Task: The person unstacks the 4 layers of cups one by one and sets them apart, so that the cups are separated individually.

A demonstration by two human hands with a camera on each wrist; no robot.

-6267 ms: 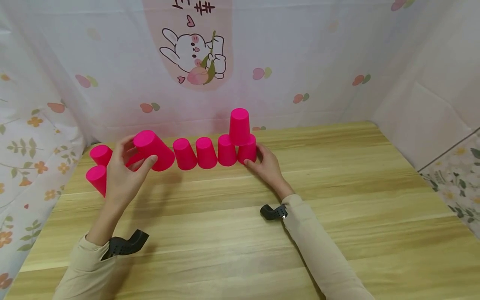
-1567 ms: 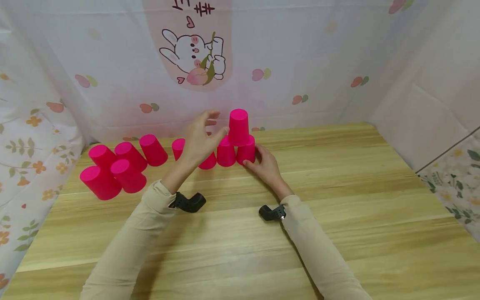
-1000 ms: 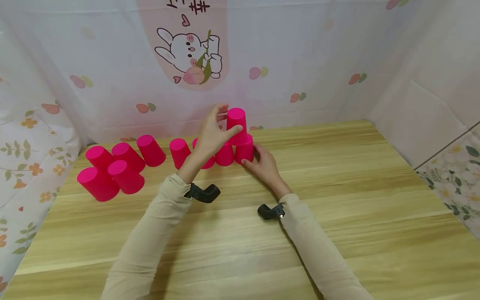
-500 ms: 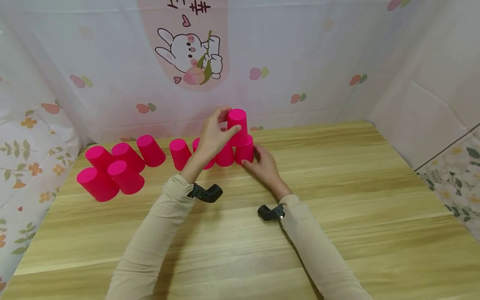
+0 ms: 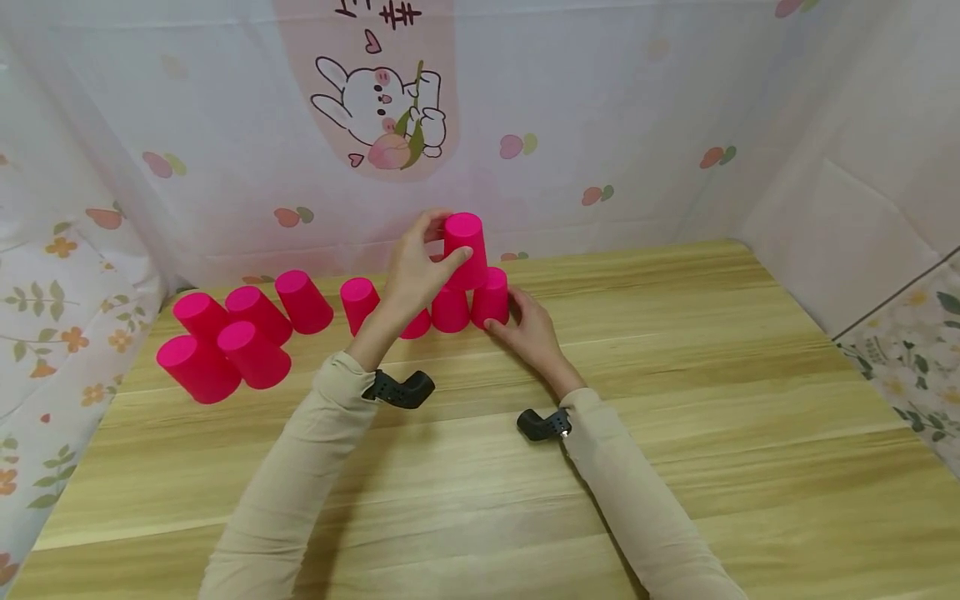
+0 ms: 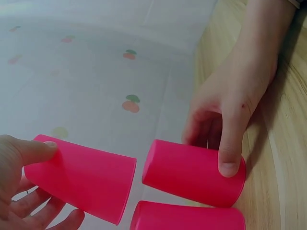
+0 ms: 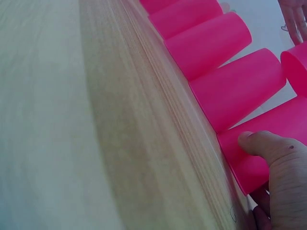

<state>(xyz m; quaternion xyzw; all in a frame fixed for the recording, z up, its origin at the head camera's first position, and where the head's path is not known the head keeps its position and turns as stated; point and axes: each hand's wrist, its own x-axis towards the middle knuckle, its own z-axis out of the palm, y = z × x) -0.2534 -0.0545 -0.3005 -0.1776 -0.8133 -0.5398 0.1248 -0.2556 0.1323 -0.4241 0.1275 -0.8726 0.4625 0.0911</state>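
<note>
My left hand (image 5: 416, 271) holds an upside-down bright pink cup (image 5: 463, 248) between thumb and fingers. In the left wrist view, a narrow gap separates this cup (image 6: 91, 179) from the cups below it. With thumb and fingers, my right hand (image 5: 534, 333) grips the rightmost cup (image 5: 492, 298) of a row standing upside down on the table. Just left of that one is another pink cup (image 5: 450, 311). Farther along the row, a third cup (image 5: 415, 324) is partly hidden by my left hand and wrist, and a fourth (image 5: 357, 298) shows beside it.
Several more upside-down pink cups (image 5: 255, 354) stand grouped on the left of the wooden table (image 5: 465, 500). A patterned white curtain (image 5: 637, 108) hangs behind the table. Each wrist wears a black camera mount (image 5: 405, 390).
My left hand let go of a cup on the left, moved right and took hold of the upper cup. That cup has now shifted slightly up and left. My right hand keeps its place.
</note>
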